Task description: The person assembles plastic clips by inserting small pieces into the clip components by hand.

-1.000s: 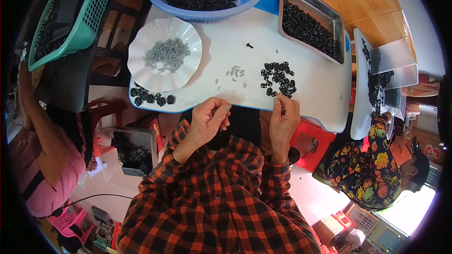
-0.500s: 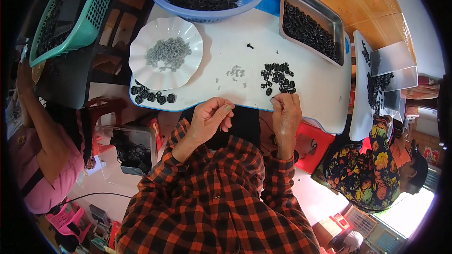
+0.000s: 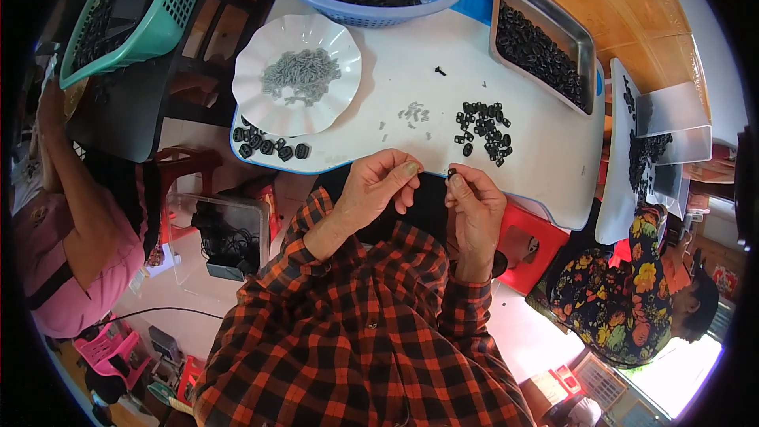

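Note:
At the near edge of the white table (image 3: 403, 47), my left hand (image 3: 373, 191) is closed, thumb and forefinger pinched together. Whatever lies between those fingertips is too small to name. Facing it, a short gap away, my right hand (image 3: 477, 207) grips a small black plastic piece (image 3: 451, 175) between thumb and finger. Beyond my right hand lies a loose cluster of similar black pieces (image 3: 484, 128). Small grey translucent bits (image 3: 413, 114) are scattered left of that cluster. More of them fill the white scalloped plate (image 3: 246, 77), with finished-looking black parts (image 3: 269, 145) lying below it.
A blue-purple basket (image 3: 371, 13) of black parts stands at the back, beside a metal tray (image 3: 586, 47) of black pieces. A lone black piece (image 3: 440, 71) lies mid-table. Co-workers sit left (image 3: 83, 245) and right (image 3: 613, 296); a green basket (image 3: 150, 32) stands left.
My right hand has come away from the black cluster toward my left hand, and a black piece now shows in its fingers. The whole view has shifted slightly.

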`<state>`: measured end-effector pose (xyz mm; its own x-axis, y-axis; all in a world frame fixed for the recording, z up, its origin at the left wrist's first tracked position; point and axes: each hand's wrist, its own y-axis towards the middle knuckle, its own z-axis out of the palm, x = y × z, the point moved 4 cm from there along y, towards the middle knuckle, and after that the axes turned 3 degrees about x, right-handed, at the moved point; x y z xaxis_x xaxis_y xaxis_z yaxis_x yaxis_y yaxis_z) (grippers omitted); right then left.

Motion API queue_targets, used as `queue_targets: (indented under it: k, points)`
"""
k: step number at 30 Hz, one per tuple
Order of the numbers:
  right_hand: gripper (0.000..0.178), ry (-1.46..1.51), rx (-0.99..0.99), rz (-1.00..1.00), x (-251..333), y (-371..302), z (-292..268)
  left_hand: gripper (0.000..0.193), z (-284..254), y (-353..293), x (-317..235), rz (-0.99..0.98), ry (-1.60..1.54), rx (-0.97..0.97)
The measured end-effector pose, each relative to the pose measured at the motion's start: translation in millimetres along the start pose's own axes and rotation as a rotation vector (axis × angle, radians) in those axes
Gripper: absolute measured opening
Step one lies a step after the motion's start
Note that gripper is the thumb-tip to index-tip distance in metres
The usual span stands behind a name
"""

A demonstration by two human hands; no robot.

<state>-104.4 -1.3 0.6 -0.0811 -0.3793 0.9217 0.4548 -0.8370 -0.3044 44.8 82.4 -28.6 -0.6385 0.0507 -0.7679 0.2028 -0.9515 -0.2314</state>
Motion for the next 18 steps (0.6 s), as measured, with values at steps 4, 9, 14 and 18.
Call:
queue_targets:
  k: [4,9,14,18]
  points:
    - [0.017,0.011,0.029,0.014,3,-5,16,0.023,4,-1,-3,0.008,-0.001,0.013]
    - [0.016,-0.078,0.018,-0.032,5,-10,27,0.024,4,-1,1,0.005,-0.032,0.013]
    - [0.017,-0.199,-0.017,-0.077,8,-14,35,0.024,6,-1,-1,0.006,-0.043,0.019]
    - [0.018,-0.432,0.002,-0.255,9,-15,39,0.024,4,-2,-1,0.007,-0.044,0.031]
